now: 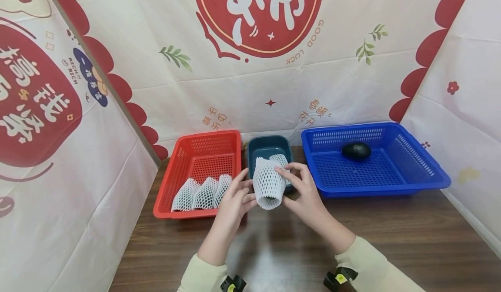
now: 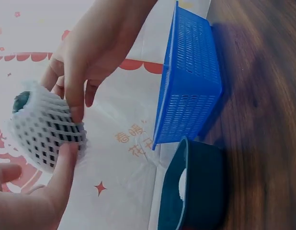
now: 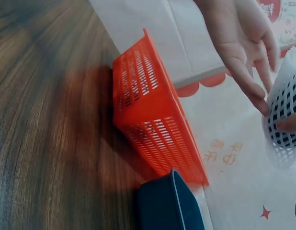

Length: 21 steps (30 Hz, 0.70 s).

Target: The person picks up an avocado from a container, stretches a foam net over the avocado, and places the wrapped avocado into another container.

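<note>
Above the small teal bin (image 1: 270, 141), my two hands hold a dark green avocado (image 2: 21, 101) wrapped in a white foam net sleeve (image 1: 269, 183). The left hand (image 1: 235, 198) grips the sleeve's left side with thumb and fingers. From the right, the right hand (image 1: 304, 192) pinches it, its fingertips on top and its thumb lower down. The sleeve's open end faces me. Another white foam net (image 1: 279, 158) lies in the teal bin, partly hidden behind the held one.
Several foam-netted fruits (image 1: 205, 193) lie along the near side of the red basket (image 1: 166, 187) at left. A bare avocado (image 1: 356, 150) lies in the blue basket (image 1: 375, 192) at right. A printed cloth (image 1: 270, 81) hangs behind the wooden table (image 1: 282, 248).
</note>
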Motion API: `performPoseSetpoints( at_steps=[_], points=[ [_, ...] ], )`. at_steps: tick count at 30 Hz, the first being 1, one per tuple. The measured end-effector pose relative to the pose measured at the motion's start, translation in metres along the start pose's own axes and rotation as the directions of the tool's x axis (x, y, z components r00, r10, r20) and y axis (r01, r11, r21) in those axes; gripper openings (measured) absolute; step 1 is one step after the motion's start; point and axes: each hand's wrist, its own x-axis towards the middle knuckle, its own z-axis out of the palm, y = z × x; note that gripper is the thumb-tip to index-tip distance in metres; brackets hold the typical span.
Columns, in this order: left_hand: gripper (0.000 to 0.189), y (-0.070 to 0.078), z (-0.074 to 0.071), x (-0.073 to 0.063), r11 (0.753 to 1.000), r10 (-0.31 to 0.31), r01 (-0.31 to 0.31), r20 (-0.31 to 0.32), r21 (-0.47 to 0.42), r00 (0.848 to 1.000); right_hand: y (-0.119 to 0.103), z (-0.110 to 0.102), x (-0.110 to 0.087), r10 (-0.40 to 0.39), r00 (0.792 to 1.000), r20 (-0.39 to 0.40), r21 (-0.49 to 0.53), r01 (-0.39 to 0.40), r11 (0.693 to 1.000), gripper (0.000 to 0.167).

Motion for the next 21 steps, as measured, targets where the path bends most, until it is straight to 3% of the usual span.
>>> performPoseSetpoints(
  at_steps=[3, 9, 15, 21],
  points=[
    [0.051, 0.005, -0.001, 0.001, 0.999, -0.03, 0.03, 0.022, -0.026, 0.999, -0.002, 0.003, 0.004, -0.089, 0.996, 0.002, -0.002, 0.089, 0.996, 0.062],
    [0.054, 0.011, -0.006, 0.005, 0.996, -0.078, 0.081, 0.061, -0.042, 0.995, -0.009, 0.01, 0.012, -0.189, 0.979, 0.082, -0.021, 0.192, 0.981, 0.053],
    [0.054, 0.021, -0.02, 0.01, 0.993, -0.109, 0.109, -0.001, 0.048, 0.994, -0.012, 0.013, 0.021, -0.203, 0.97, 0.138, 0.018, 0.202, 0.979, 0.052],
    [0.054, 0.034, -0.04, 0.021, 0.981, -0.168, 0.167, 0.005, 0.101, 0.986, -0.013, 0.023, 0.03, -0.193, 0.961, 0.2, 0.048, 0.187, 0.981, 0.049]
  ],
)
